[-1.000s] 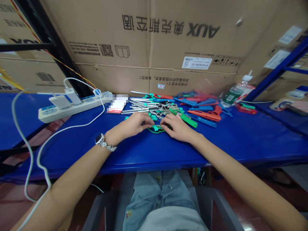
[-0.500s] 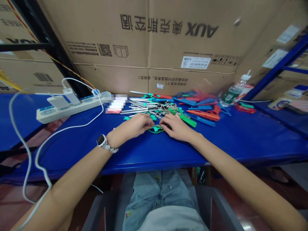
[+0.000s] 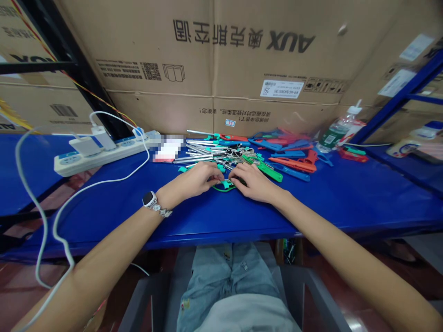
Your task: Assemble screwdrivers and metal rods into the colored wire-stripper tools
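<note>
My left hand (image 3: 204, 177) has its fingers pinched at the left side of a small green assembly (image 3: 226, 185) on the blue table. From the other side, my right hand (image 3: 254, 181) bends its fingers over the same assembly, which holds a teal part and thin wires. The fingers hide much of it. Just beyond my hands lies a pile of metal rods (image 3: 202, 152) with teal ends. A green lighter-like casing (image 3: 272, 173) rests to the right of the pile, near orange casings (image 3: 294, 164) and blue ones.
A white power strip (image 3: 100, 159) with plugs and trailing cables lies at the left. A plastic bottle (image 3: 334, 133) stands at the back right, beside a red item (image 3: 355, 156). A large cardboard box (image 3: 155, 97) backs the blue table (image 3: 207, 221).
My left wrist has shifted slightly to the right. Both hands stay at the green assembly, with only slight finger motion.
</note>
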Action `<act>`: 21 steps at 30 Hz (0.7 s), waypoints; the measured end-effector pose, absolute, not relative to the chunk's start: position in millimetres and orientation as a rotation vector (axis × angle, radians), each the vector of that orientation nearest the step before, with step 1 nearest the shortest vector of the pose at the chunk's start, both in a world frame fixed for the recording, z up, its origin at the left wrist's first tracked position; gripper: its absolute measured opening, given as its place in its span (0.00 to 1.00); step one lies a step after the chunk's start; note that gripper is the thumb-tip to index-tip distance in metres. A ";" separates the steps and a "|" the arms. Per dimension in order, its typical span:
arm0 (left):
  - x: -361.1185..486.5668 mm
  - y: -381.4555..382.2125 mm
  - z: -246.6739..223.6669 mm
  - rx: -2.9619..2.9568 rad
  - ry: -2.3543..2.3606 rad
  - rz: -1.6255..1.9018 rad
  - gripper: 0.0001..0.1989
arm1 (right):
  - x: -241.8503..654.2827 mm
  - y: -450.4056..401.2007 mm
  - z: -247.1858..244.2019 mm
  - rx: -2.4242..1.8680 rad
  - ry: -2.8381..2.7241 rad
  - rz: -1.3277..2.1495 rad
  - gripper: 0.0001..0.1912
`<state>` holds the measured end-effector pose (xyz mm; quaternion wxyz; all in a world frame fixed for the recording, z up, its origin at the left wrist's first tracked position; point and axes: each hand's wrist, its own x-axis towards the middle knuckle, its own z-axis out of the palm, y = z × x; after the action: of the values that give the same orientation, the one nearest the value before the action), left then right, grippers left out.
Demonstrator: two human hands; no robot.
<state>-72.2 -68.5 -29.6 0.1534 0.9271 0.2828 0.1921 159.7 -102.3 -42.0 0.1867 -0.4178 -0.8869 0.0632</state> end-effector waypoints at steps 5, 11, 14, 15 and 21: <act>-71.5 -72.9 -30.2 2.604 0.843 0.622 0.09 | 160.8 -100.9 -43.3 -1.178 -2.498 0.211 0.08; -69.3 -73.1 -29.1 2.560 0.897 0.628 0.08 | 160.8 -98.8 -46.0 -1.135 -2.514 0.226 0.09; -68.9 -72.3 -29.0 2.568 0.904 0.620 0.08 | 160.6 -98.2 -46.5 -1.134 -2.526 0.223 0.09; -68.8 -72.2 -29.0 2.568 0.905 0.618 0.08 | 160.6 -98.1 -46.7 -1.134 -2.531 0.221 0.09; -68.5 -74.0 -29.4 2.534 0.881 0.633 0.08 | 160.6 -98.6 -46.9 -1.145 -2.538 0.210 0.09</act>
<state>-68.5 -74.0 -29.4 0.1914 0.9023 0.3136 0.2254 160.6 -98.6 -46.9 0.1739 -0.4039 -0.8950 0.0742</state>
